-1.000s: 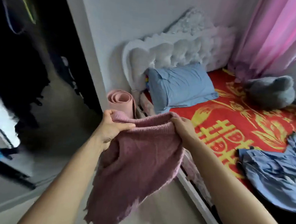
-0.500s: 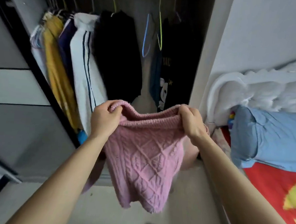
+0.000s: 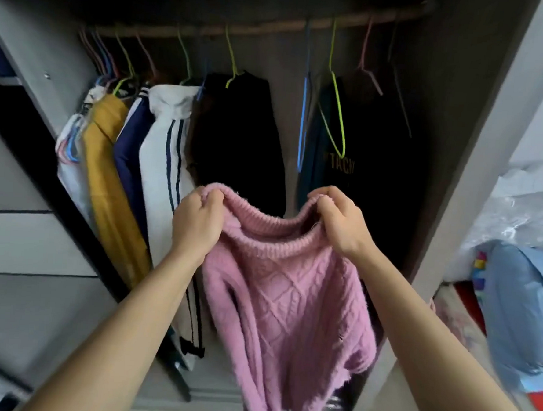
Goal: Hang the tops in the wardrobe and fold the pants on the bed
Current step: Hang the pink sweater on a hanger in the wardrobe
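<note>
A: Pink knit sweater (image 3: 285,296) up in front of the open wardrobe (image 3: 478,129), held by the ribbed collar. Left hand (image 3: 196,224) pinching the collar's left edge, right hand (image 3: 337,220) pinching the right, fingers curled shut on the wool.

B: Soft and floppy by the look of it. Sagging between the two grips, body hanging loose below.

A: Chunky cable knit, so probably some weight, likely to stretch if hung from the neck alone. Better taken at the shoulders once a hanger goes in.

B: Spare hangers there? Green hanger (image 3: 336,114) and blue hanger (image 3: 303,118) on the rail (image 3: 262,28), seemingly bare.

A: Looks so, though hard to judge against the dark clothes behind. Black garments (image 3: 239,140) blurring together, no clear count.

B: Sleeves?

A: One draped down the left side, the other tucked out of sight. Hem blurred, lower wardrobe hidden behind it. Bed (image 3: 538,398) cut off at the right edge, pants nowhere in view.
</note>
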Action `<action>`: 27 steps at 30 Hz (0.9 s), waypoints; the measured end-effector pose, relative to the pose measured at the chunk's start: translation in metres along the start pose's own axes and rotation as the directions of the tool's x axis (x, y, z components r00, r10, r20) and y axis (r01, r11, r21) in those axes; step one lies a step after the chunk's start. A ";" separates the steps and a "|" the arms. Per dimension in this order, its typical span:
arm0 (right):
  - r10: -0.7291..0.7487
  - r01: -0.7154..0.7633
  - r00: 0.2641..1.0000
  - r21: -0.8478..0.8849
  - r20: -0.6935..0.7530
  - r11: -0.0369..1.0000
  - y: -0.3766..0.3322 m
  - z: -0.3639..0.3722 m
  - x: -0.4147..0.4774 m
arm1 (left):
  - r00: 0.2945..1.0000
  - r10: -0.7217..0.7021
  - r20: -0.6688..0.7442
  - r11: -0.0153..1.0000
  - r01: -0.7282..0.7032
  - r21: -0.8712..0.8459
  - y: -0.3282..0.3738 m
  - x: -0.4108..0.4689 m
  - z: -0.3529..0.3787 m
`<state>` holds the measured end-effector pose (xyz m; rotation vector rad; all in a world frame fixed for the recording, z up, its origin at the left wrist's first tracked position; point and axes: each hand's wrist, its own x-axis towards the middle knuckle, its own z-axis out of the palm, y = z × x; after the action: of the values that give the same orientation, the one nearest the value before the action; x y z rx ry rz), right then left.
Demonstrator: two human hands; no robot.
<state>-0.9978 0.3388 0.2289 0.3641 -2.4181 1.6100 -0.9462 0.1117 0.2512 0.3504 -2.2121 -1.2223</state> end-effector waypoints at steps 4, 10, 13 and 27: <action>0.042 -0.041 0.998 0.016 -0.045 0.999 -0.010 0.019 0.037 | 0.999 -0.015 0.041 0.986 0.021 -0.166 -0.007 0.049 0.012; 0.121 -0.139 0.966 -0.065 -0.229 0.988 -0.018 0.038 0.064 | 0.990 -0.045 0.137 0.922 0.094 -0.376 -0.027 0.123 0.035; 0.078 -0.129 0.858 -0.067 -0.507 0.989 -0.033 0.043 0.089 | 0.965 -0.015 0.261 0.886 0.133 -0.443 -0.038 0.149 0.045; -0.008 -0.141 0.804 -0.203 -0.595 0.969 -0.083 0.070 0.180 | 0.892 0.083 0.444 0.833 0.183 -0.523 -0.075 0.183 0.038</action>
<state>-1.1445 0.2281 0.3306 -0.2465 -2.0970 1.1892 -1.1182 0.0085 0.2391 -0.1326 -2.0708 -2.0724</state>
